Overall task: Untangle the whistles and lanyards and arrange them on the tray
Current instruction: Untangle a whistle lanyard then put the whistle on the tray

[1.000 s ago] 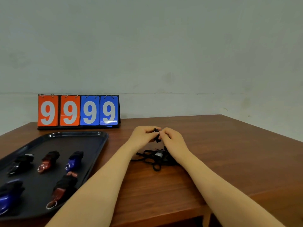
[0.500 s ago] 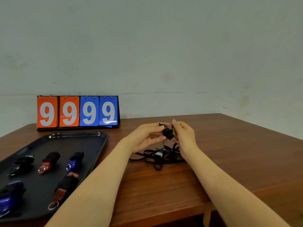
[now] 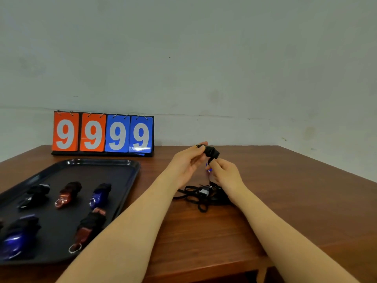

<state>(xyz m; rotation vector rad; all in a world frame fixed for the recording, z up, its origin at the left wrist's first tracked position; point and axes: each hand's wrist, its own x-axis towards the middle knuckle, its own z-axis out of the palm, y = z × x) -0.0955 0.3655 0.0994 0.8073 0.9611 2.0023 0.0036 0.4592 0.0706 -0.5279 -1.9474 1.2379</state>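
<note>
Left hand (image 3: pixel 186 162) pinching small black wound lanyard bundle (image 3: pixel 211 152), right hand (image 3: pixel 227 173) pinching its strap

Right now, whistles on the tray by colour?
On the black plastic tray:
Black whistles: 1
Red-brown whistles: 2
Blue whistles: 2
Total: 5
At the tray's left edge something dark is cut off by the frame; not counted.

tray (image 3: pixel 126 166) left on table (image 3: pixel 285 201), scoreboard (image 3: pixel 103 133) behind it, tangled lanyards (image 3: pixel 201 196) right of tray
</note>
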